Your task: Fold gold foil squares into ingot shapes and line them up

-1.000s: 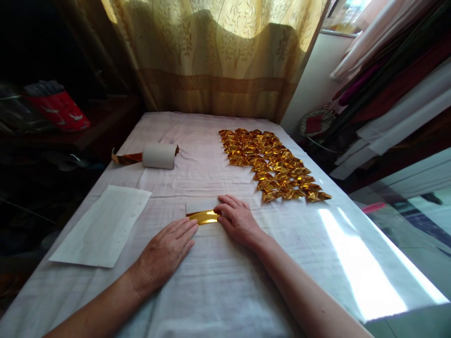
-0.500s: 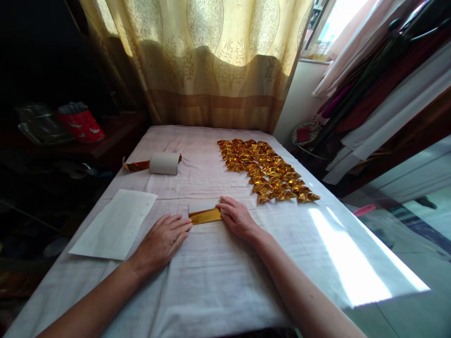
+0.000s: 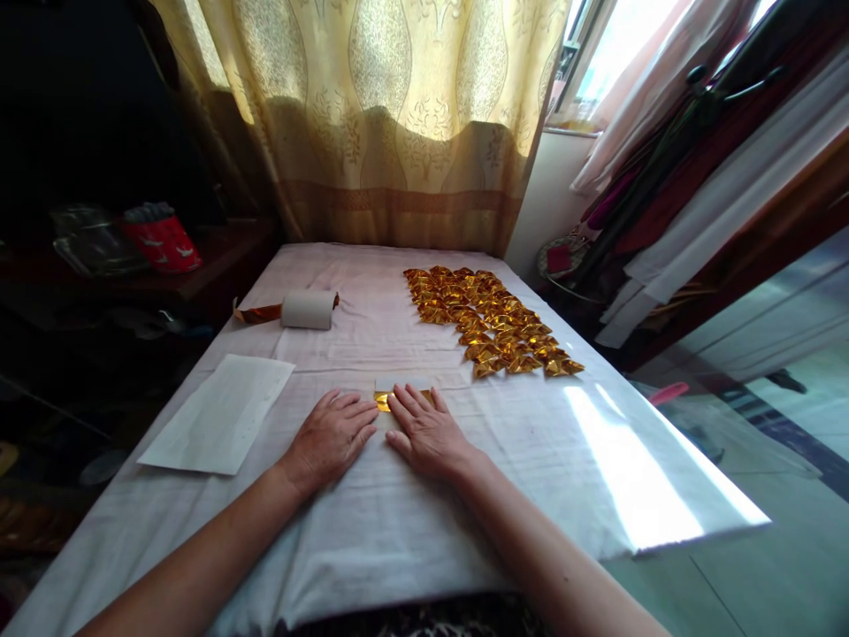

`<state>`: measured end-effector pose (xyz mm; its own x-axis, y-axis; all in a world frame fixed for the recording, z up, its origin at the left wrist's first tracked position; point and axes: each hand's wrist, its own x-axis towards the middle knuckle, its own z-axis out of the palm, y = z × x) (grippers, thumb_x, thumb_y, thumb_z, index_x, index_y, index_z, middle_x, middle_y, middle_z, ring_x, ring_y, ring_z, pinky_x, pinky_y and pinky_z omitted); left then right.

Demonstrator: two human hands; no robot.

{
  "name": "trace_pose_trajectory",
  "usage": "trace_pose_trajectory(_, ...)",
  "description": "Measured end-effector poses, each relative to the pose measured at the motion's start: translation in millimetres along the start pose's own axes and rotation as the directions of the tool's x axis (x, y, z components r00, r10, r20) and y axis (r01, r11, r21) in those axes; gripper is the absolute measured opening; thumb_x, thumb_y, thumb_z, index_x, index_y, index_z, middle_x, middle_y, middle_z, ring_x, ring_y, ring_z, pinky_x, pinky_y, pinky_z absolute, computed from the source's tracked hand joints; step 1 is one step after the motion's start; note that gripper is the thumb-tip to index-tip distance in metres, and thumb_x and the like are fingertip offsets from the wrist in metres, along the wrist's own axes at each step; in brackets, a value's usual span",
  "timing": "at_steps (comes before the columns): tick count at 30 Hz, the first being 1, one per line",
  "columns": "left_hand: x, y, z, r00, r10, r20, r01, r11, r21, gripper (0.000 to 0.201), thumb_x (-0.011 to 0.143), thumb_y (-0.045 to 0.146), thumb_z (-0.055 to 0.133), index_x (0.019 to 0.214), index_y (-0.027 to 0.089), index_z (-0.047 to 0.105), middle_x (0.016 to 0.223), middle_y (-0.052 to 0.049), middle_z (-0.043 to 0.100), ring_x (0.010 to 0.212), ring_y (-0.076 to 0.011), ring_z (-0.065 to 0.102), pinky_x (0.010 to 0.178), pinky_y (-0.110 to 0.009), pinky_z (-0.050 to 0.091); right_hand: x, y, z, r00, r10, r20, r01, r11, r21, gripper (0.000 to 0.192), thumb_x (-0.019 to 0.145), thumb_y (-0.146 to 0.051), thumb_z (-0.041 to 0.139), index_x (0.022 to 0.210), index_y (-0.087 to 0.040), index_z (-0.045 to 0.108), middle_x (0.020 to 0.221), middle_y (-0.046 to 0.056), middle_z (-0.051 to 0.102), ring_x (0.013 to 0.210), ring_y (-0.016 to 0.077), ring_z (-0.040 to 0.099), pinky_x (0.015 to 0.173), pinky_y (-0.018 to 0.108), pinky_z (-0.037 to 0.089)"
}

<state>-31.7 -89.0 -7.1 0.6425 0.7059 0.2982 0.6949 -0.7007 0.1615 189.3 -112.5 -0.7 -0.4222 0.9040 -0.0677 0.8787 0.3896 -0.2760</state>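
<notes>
Shifting inward, right hand [image 3: 430, 435] is lying flat on gold strip [image 3: 382, 402], gripping nothing (left hand [image 3: 335, 432] flat beside it); probably smoothing it.

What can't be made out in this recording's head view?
Head view: part of the gold foil strip, covered by the right hand.
Head view: inside of the grey roll, hidden by its wall.
Head view: any print on the white paper sheet, too faint to read.

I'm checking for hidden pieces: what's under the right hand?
The right hand lies across gold foil paper; its left end shows, with a pale band beyond. Anything else beneath is covered.
</notes>
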Motion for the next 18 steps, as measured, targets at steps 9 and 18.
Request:
trace_pose_trajectory(9,3.3,8.6,-4.5,0.996,0.060,-0.061,-0.055,0.995,0.078,0.033,0.099,0.033,0.044,0.114,0.022,0.071,0.116,-0.006,0.074,0.109,-0.0273,0.062,0.104,-0.051,0.038,-26.4,43.1,-13.9,0.987,0.160,-0.028,-0.162,0.984,-0.074,0.062,0.102,-0.051,0.034,0.155,-0.019,0.031,0.162,0.012,0.021,0.151,0.0289,0.018,0.119,0.058,0.014)
trace_pose_trajectory(18,21.8,27.3,-11.5,0.994,0.105,-0.013,-0.102,0.981,0.167,0.020,0.095,0.030,0.053,0.096,0.019,0.070,0.091,-0.007,0.070,0.089,-0.0245,0.059,0.095,-0.045,0.041,-27.5,46.0,-6.2,0.937,0.235,-0.258,-0.246,0.969,-0.010,0.058,0.099,-0.038,0.042,0.151,-0.012,0.038,0.158,0.017,0.032,0.147,0.0296,0.028,0.118,0.055,0.023)
